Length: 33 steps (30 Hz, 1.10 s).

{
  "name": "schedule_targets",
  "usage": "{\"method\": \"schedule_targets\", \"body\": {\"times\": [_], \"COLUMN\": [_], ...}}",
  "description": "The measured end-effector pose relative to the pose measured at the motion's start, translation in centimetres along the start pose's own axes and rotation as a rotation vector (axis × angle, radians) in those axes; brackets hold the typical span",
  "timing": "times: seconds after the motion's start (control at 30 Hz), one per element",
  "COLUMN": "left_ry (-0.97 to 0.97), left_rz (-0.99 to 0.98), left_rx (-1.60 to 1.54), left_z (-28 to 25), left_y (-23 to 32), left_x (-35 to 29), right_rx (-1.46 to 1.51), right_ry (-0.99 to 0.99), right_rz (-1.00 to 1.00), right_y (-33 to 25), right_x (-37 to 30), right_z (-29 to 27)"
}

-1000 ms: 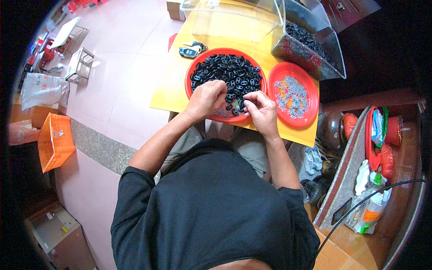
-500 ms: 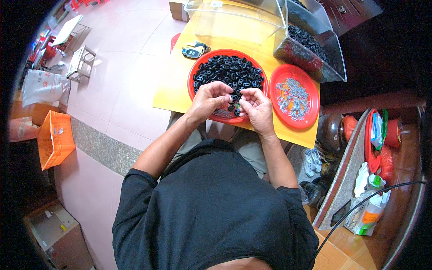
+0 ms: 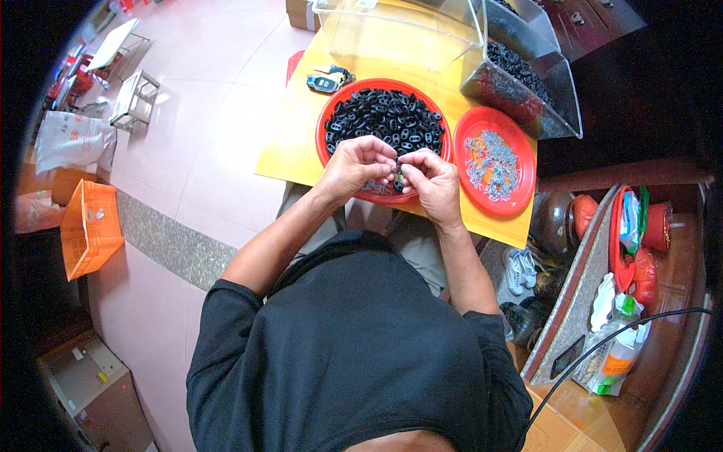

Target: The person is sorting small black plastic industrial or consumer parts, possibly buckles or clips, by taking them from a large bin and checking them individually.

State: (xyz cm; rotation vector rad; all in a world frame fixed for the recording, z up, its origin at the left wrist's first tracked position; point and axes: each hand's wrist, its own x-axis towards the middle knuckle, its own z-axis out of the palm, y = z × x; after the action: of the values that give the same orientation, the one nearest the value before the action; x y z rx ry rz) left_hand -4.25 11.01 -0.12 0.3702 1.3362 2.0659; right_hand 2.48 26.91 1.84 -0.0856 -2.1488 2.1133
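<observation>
Head view: holds the left hand point(image 3: 351, 170) and right hand point(image 3: 437, 187) over the near side of a red basin point(image 3: 321, 135), with fingers point(image 3: 376, 145) curled inward, each thumb near its forefinger, fingertips close together at the middle. Cannot tell whether either pinches a piece; too small a gap to make out. Has black two-holed parts point(image 3: 382, 113) heaped in the basin, mostly beyond the hands, and one more just below the fingertips. Sits at a yellow counter point(image 3: 282, 154), with a red plate point(image 3: 489, 115) of small silver-grey pieces point(image 3: 493, 166) just right of the basin and keys point(image 3: 329, 79) beyond its left rim. As for writing, can spot red printing on a white sack point(image 3: 71, 142) at far left, an orange printed label point(image 3: 616, 365) on a package at lower right, and a white label-like patch point(image 3: 367, 3) on the clear bin point(image 3: 399, 38) at the top.
</observation>
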Motion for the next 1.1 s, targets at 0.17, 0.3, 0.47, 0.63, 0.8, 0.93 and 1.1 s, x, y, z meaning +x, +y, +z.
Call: {"method": "schedule_targets", "body": {"times": [0.17,0.3,0.47,0.63,0.8,0.93,1.1], "left_ry": [-0.007,-0.056,0.002,-0.020,-0.058,-0.022,-0.036], "left_rz": [0.007,0.020,0.070,0.059,-0.026,-0.067,-0.074], "left_rx": [0.092,0.101,0.385,0.466,0.387,0.344,0.370], "left_z": [0.1,0.1,0.7,0.9,0.6,0.2,1.0], "left_y": [0.1,0.2,0.6,0.9,1.5,1.1,0.4], "left_x": [-0.2,-0.3,-0.3,0.1,0.4,0.0,-0.1], "right_rx": [-0.107,-0.287,-0.568,-0.546,0.013,0.033,0.015], "right_ry": [-0.010,-0.045,-0.098,-0.119,-0.024,0.044,0.056], "right_rz": [-0.042,-0.146,-0.385,-0.388,0.046,0.023,0.020], "right_y": [0.0,-0.1,-1.1,-0.1,1.1,0.8,0.4], "right_x": [-0.1,0.1,0.1,0.1,-0.4,-0.4,-0.6], "right_z": [-0.2,-0.4,0.1,-0.4,-0.9,-1.1,-0.8]}}
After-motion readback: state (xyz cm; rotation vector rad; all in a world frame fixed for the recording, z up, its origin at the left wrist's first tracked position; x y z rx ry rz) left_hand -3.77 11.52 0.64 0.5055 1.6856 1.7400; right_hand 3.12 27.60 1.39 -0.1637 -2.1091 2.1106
